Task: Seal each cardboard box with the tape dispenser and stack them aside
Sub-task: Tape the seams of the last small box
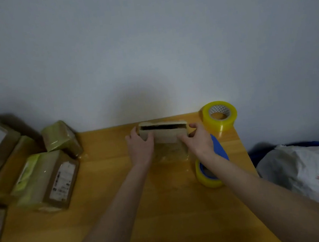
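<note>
1. Work item: the small brown cardboard box (164, 135) rests on the orange wooden tabletop (104, 167) at the centre of the frame, close to the far edge by the wall. Its long axis runs left to right across the frame. A dark gap shows along its upper far side, so the flap is judged not yet closed or taped.
2. Left hand (140, 146): set at the box's left end, with the fingers curled round that end. It grips the box.
3. Right hand (198, 141): set at the box's right end in a mirrored grip, fingers bent round the corner. Neither hand holds anything else.
4. Governing relation: the blue tape dispenser loaded with a yellow tape roll (205, 176) lies on the tabletop to the lower right of the box, just beside and partly under the right forearm. The right hand is the nearer one (the left hand would have to cross the box).
5. Judged requirement for the coming move: press the flap shut, steady the box with the left hand, release the right hand to collect the dispenser, then run tape along the long axis.
6. Surroundings: a spare yellow tape roll (219, 115) stands to the upper right of the box, near it but apart. Several taped cardboard boxes (48, 179) sit at the left of the frame, well apart from the hands (the probable stacking place).
</note>
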{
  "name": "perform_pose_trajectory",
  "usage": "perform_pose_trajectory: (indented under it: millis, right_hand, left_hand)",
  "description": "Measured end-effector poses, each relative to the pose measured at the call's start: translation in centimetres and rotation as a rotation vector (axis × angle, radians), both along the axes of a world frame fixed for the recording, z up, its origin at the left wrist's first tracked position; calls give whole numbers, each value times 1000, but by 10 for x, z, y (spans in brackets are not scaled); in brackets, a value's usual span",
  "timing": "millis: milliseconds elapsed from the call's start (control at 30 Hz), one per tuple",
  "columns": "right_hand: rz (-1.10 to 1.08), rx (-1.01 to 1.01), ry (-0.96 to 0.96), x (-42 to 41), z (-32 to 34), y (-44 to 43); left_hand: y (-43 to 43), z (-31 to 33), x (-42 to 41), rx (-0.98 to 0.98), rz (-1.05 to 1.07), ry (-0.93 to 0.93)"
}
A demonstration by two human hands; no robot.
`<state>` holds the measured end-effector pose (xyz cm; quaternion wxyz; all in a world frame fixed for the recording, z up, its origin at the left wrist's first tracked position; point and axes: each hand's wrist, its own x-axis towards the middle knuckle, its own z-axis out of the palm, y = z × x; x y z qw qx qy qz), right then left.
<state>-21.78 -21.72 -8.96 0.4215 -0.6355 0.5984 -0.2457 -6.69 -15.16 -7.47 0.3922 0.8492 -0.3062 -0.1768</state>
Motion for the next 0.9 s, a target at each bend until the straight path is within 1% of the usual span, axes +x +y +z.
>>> perform_pose_trajectory:
  millis: [67, 133, 267, 367, 500, 667, 733, 833, 900]
  right_hand:
    - [43, -13, -22, -11, 3, 24]
    - [124, -40, 7, -26, 8, 47]
    - [343, -175, 121, -61, 5, 87]
    - [438, -239, 216, -81, -3, 109]
    - [503, -210, 302, -96, -19, 129]
    - [543, -197, 398, -101, -27, 138]
    - [550, -165, 396, -101, -28, 141]
    - [574, -141, 353, -97, -29, 147]
    - [557, -155, 363, -91, -29, 150]
  left_hand:
    - [30, 3, -9, -9, -2, -42]
    - [61, 4, -19, -22, -28, -98]
    - [115, -5, -48, -8, -84, -222]
    - [146, -18, -69, 0, -75, -219]
    - [173, -38, -83, 97, -122, -191]
    - [180, -44, -88, 114, -196, -154]
    - [178, -44, -87, 116, -226, -119]
    - [177, -46, -86, 136, -239, -148]
    - [175, -47, -81, 139, -256, -171]
